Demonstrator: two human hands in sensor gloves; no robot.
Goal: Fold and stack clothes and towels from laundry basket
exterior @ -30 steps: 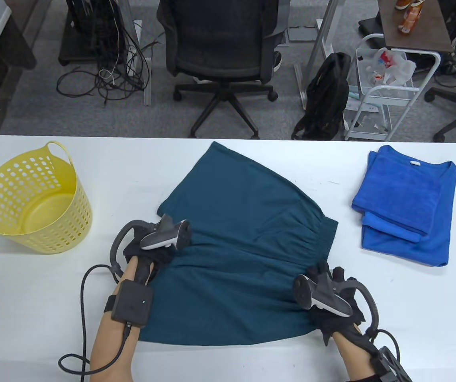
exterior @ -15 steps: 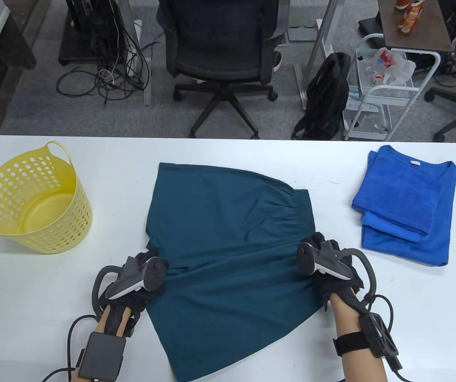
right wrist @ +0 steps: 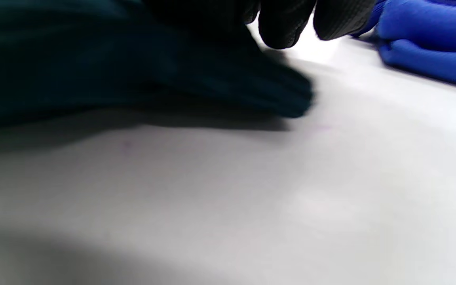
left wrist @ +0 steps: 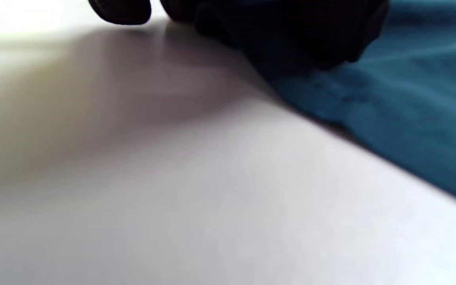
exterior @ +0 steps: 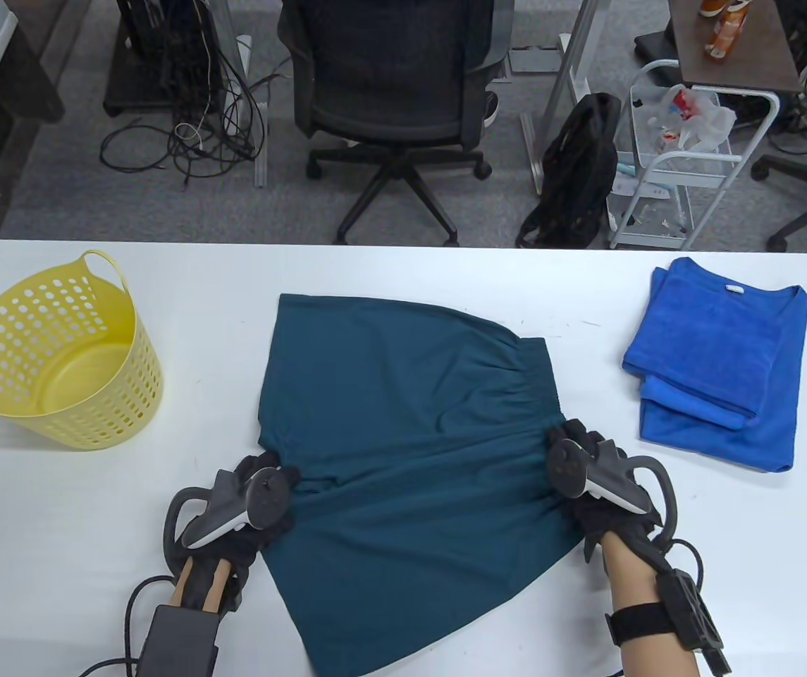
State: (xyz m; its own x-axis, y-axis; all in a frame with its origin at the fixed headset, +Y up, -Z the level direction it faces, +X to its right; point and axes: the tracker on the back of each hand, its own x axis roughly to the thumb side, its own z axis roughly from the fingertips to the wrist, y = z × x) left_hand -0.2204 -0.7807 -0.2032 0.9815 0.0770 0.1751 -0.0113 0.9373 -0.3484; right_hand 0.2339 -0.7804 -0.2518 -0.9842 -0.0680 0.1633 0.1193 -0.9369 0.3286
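Dark teal shorts (exterior: 403,423) with a gathered waistband lie spread on the white table (exterior: 692,550), their near corner hanging over the front edge. My left hand (exterior: 262,483) grips their left edge and my right hand (exterior: 576,451) grips their right edge near the waistband. In the left wrist view my gloved fingers (left wrist: 291,27) press onto the teal cloth (left wrist: 410,111). In the right wrist view my fingers (right wrist: 283,19) curl over the dark cloth (right wrist: 133,59).
A yellow perforated laundry basket (exterior: 132,310) stands at the table's left. A stack of folded blue towels and clothes (exterior: 720,360) lies at the right, also in the right wrist view (right wrist: 430,43). An office chair (exterior: 389,92) stands behind the table.
The shorts have turned counter-clockwise on the table. My left hand came toward me and my right hand moved away from me. Both hands kept their hold.
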